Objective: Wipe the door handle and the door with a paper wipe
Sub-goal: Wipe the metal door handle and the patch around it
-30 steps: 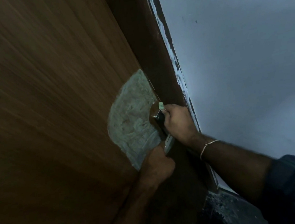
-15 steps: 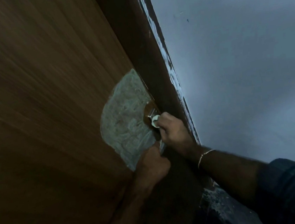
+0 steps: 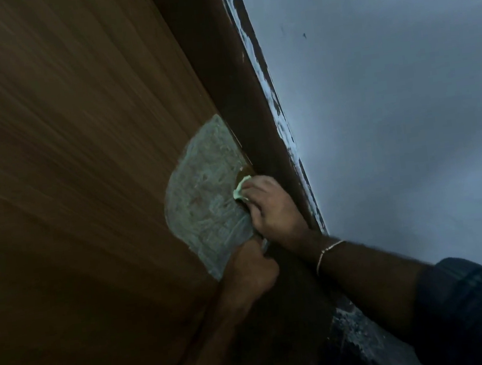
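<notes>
Two hands work at one spot on a big brown door (image 3: 77,177), which fills the left of the view and runs up along a dark frame (image 3: 221,73) with chipped white paint at its edge; a pale wall (image 3: 390,105) takes up the right. Against the door's edge sits a greyish, scuffed patch (image 3: 205,198), rounded on its left side, and the handle fittings lie along its right border.

Next in size, the right hand (image 3: 272,205) comes in from a dark sleeve (image 3: 473,306) with a thin bracelet (image 3: 329,254) at the wrist. Its grip is closed round a small wad of pale paper wipe (image 3: 240,190), pressing it onto the upper end of the door handle (image 3: 245,178), of which only a brownish sliver shows. The left hand (image 3: 253,271) sits lower, its grip curled round the handle's lower end, where a glint of metal (image 3: 265,244) peeks out; it seems to be steadying the handle.

By my reading, the handle step is in hand, and the wide face of the door does not look wiped yet. The next move calls for rubbing the wipe down the handle's length, with the left hand shifting off so its covered part can be reached, and then broad strokes over the patch and the panel.
</notes>
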Demonstrator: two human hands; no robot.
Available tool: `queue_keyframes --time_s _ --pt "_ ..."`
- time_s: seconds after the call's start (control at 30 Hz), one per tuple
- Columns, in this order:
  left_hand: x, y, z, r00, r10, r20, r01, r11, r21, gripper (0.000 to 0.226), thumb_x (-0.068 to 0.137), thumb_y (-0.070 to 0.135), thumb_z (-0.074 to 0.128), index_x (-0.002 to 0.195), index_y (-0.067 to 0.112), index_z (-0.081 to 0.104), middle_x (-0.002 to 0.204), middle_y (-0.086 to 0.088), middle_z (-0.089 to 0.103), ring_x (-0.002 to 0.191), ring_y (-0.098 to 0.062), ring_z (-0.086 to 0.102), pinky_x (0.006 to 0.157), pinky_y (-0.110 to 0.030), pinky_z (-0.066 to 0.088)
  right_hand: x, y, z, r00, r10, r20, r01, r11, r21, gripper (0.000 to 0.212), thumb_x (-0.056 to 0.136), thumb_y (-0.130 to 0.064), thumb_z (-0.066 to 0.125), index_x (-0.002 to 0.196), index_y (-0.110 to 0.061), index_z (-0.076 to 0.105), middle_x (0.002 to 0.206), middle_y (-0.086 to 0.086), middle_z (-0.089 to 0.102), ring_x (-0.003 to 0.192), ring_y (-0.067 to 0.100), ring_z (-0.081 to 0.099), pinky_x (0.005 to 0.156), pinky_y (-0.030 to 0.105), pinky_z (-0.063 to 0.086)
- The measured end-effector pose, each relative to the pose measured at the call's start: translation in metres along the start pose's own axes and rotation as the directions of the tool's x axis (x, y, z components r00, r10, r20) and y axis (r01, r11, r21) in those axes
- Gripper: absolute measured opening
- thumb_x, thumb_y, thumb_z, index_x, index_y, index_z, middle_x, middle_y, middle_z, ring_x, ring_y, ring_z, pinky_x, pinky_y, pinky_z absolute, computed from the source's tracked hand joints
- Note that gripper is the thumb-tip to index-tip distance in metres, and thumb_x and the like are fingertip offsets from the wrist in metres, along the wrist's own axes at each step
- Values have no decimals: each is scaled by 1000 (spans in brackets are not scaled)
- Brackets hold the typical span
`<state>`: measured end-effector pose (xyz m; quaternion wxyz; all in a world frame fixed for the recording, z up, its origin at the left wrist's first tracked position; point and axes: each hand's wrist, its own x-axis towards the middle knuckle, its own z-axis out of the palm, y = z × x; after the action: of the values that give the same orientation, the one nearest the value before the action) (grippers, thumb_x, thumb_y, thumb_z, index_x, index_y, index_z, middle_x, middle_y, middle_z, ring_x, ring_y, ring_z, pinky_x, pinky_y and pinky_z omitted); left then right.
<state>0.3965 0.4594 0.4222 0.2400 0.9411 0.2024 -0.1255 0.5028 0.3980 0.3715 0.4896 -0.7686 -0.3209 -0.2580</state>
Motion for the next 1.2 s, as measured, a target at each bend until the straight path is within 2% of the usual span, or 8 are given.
queue_keyframes --time_s 0.1,0.33,0.43,0.6,0.77,0.9,1.07,1.2 --pt "-3 0 1 1000 -10 -3 10 1000 14 46 87 17 54 132 24 57 125 -7 66 114 -26 63 94 -33 51 -4 12 -11 971 -149 185 164 984 -71 19 83 1 57 99 1 68 109 15 63 107 27 54 105 31 40" --pt "-3 2 1 999 -20 28 21 1000 -18 67 88 13 54 150 32 38 136 -6 59 114 -24 62 93 -37 55 8 4 -17 941 333 63 -330 942 -57 24 102 -18 42 108 -7 62 100 7 64 88 22 62 77 26 52" --pt "-4 1 2 1000 -15 5 15 1000 9 66 90 10 54 151 30 39 138 -5 57 121 -22 58 97 -31 50 -9 13 -25 789 581 200 -598 801 35 28 105 -28 39 100 -12 61 85 1 61 75 17 60 53 12 38" --pt "-4 10 2 1000 -10 -8 10 1000 2 63 94 9 54 151 28 38 141 -5 54 116 -18 58 71 -19 43 -16 22 -31 572 773 276 -816 501 287 44 105 -41 35 100 -9 66 82 0 54 76 15 52 72 32 38" --pt "-9 10 -4 999 -38 20 38 999 0 54 94 8 53 143 29 46 113 2 59 74 -6 54 50 -16 35 -44 40 0 302 842 446 -862 40 506 26 96 -23 49 79 -14 67 83 15 59 74 22 57 71 36 47" --pt "-10 6 -5 999 -37 16 36 999 29 57 92 13 55 145 30 45 127 -2 60 98 -11 56 72 -19 44 -66 18 23 392 807 441 -776 33 630 13 88 7 60 94 2 71 95 19 70 90 27 66 75 26 57" --pt "-13 3 -4 1000 -6 17 5 999 46 62 93 13 54 150 32 39 139 -4 56 122 -21 55 99 -33 47 -57 -2 38 377 854 359 -653 -29 757 18 79 -3 78 97 -3 75 97 19 75 86 28 71 84 42 59" --pt "-15 2 -4 1000 -9 29 8 999 32 63 95 13 52 153 31 34 146 -4 50 133 -23 49 110 -37 42 -53 -5 38 407 881 240 -625 77 777 17 84 -1 73 100 1 73 83 6 74 68 7 69 67 22 59"
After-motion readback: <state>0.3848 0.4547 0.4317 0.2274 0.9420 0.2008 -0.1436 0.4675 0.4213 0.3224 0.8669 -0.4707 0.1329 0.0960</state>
